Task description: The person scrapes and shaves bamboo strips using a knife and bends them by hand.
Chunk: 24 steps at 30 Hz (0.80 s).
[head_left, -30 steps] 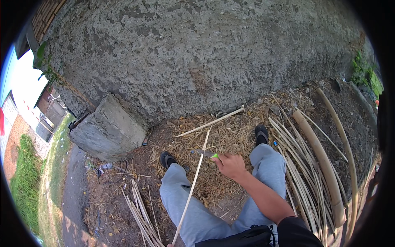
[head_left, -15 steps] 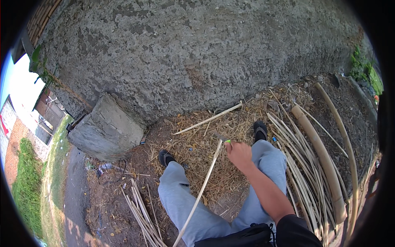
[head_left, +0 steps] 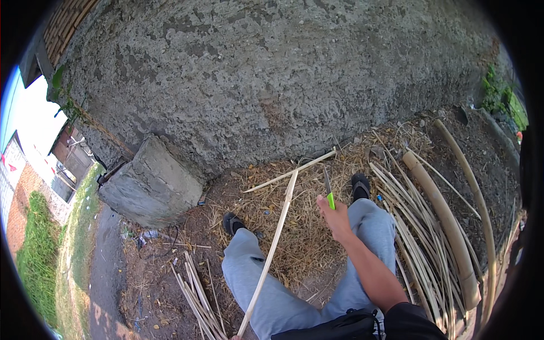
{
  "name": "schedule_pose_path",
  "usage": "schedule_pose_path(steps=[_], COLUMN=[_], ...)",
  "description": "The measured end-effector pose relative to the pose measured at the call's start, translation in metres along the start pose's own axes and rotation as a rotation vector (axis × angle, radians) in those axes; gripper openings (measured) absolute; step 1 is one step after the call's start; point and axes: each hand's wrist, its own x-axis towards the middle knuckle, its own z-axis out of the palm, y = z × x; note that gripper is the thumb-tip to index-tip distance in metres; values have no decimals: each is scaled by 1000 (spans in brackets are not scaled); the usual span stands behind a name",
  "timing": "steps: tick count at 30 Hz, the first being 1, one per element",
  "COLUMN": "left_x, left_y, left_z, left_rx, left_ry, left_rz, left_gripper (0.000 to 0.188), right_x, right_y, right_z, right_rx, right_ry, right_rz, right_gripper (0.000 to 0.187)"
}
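A knife (head_left: 331,200) with a bright green handle is gripped in my right hand (head_left: 337,220), its blade pointing up and away from me. To its left, a long pale bamboo strip (head_left: 274,243) slants across my left leg. The strip's far end is slightly wider and stands apart from the blade. At the bottom edge, a sliver of my left hand (head_left: 236,338) shows closed around the near end; the rest of that hand is out of the picture.
Another strip (head_left: 294,168) lies by the rough wall (head_left: 272,73). Split strips (head_left: 416,226) and thick bamboo poles (head_left: 445,226) lie on the right, a smaller bundle (head_left: 195,294) on the left. A concrete block (head_left: 153,181) stands front left. Shavings (head_left: 294,243) cover the ground between my feet.
My right hand has moved right and slightly down, taking the knife away from the strip's far end; the blade has swung upward. The strip's far end has shifted up and left.
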Motion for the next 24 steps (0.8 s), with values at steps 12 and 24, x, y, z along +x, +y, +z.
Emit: schedule_pose_path(steps=[12,24], left_x=[-3,-7], left_y=[-23,-14], left_z=[11,7], left_rx=[-43,-30], left_ry=[54,24], left_rz=[139,62], left_gripper=[37,40], right_x=[-10,-5], right_y=[-9,-4], right_z=[18,19], right_rx=[223,195], right_ry=[-82,-47], right_rz=[-17,39], right_gripper=[26,32])
